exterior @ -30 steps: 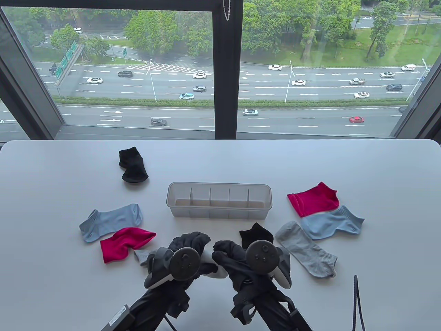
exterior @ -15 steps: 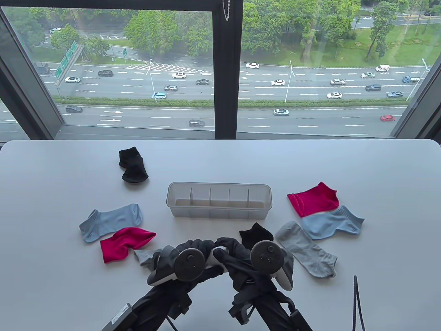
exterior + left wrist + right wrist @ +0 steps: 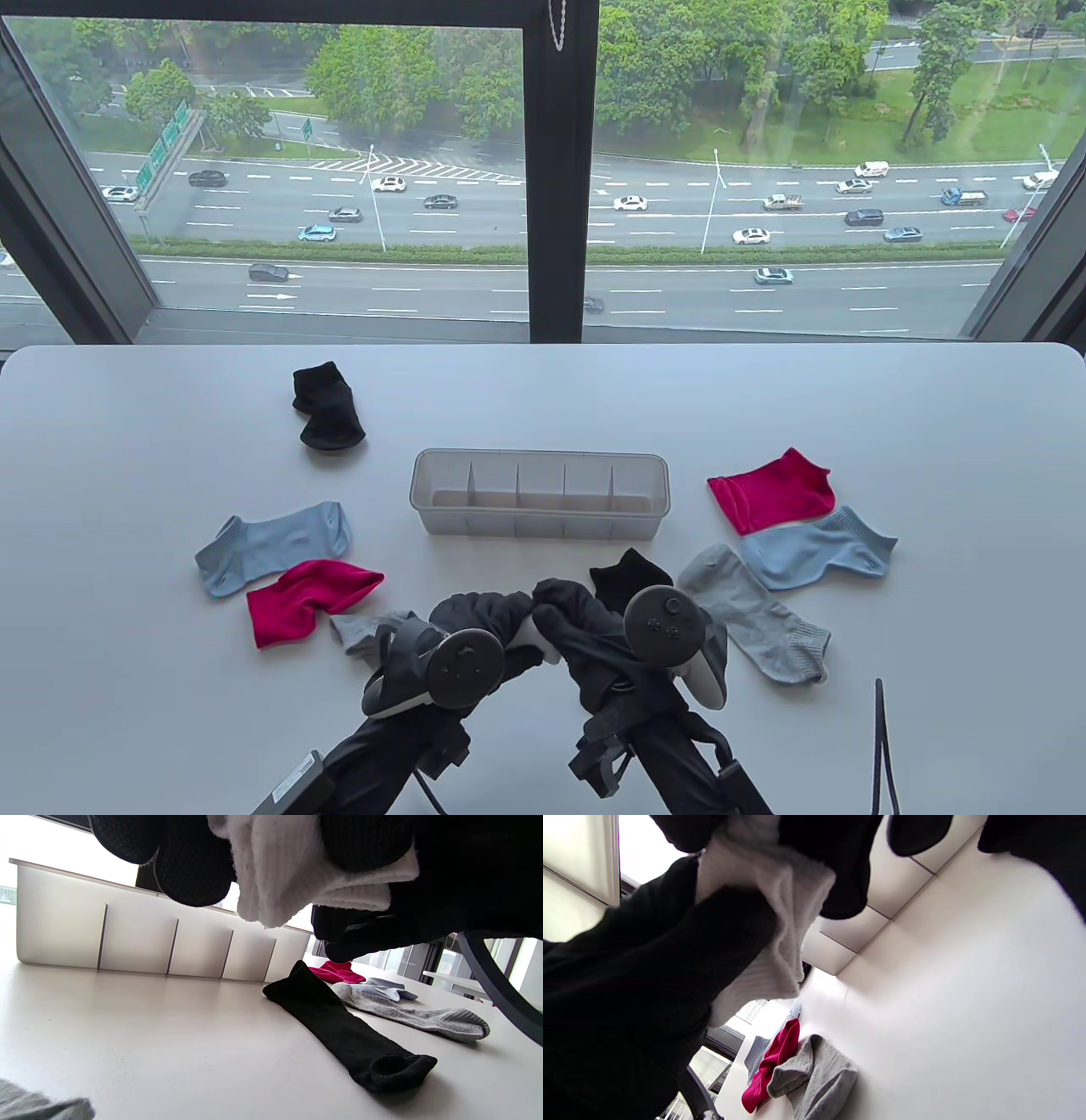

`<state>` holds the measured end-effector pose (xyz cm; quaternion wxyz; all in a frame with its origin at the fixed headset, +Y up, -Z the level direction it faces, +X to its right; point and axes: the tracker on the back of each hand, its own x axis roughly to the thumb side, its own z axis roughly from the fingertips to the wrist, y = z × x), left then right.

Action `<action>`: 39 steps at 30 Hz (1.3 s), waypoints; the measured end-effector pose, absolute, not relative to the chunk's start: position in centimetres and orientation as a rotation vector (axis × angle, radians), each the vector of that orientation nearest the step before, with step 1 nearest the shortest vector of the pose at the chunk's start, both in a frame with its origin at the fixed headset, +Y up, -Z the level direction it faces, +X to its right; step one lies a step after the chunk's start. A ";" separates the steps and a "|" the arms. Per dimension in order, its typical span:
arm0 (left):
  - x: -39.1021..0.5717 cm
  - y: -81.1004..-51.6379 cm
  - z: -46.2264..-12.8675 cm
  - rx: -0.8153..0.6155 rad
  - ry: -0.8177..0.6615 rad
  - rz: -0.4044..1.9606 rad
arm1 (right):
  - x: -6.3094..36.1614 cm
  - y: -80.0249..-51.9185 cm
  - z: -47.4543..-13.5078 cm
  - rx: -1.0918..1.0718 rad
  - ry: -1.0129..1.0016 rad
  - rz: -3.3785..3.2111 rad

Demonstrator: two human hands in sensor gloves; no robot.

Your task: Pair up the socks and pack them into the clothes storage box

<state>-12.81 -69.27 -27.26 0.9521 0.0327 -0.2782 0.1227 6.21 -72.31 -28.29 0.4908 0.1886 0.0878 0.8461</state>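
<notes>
Since the frame 1 second back, both hands have drawn closer together and nudged toward the box, bunching the white socks (image 3: 275,870) tighter between them. The left hand (image 3: 484,615) and right hand (image 3: 577,628) each have fingers curled round that white bundle, held just above the table, so little of it shows from above. To do this well, I would keep both cuffs level and finish the fold before letting either hand go, or the pair may spring apart. Just right of the grip lies a black sock (image 3: 632,577), then a grey sock (image 3: 755,624); just left, another grey sock (image 3: 361,632) and a red sock (image 3: 310,598). Straight beyond the grip stands the storage box (image 3: 540,522), its 5 compartments seemingly vacant.
</notes>
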 end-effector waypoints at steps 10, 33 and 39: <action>-13.2 -69.5 -27.7 -0.045 -0.515 0.221 | 6.1 -71.8 -28.1 0.392 0.108 2.120; -13.7 -69.4 -27.7 -0.016 -0.556 0.309 | 6.5 -71.7 -28.1 0.352 0.100 2.061; -14.0 -69.3 -28.0 0.032 -0.588 0.372 | 6.4 -71.8 -28.7 0.553 0.303 1.938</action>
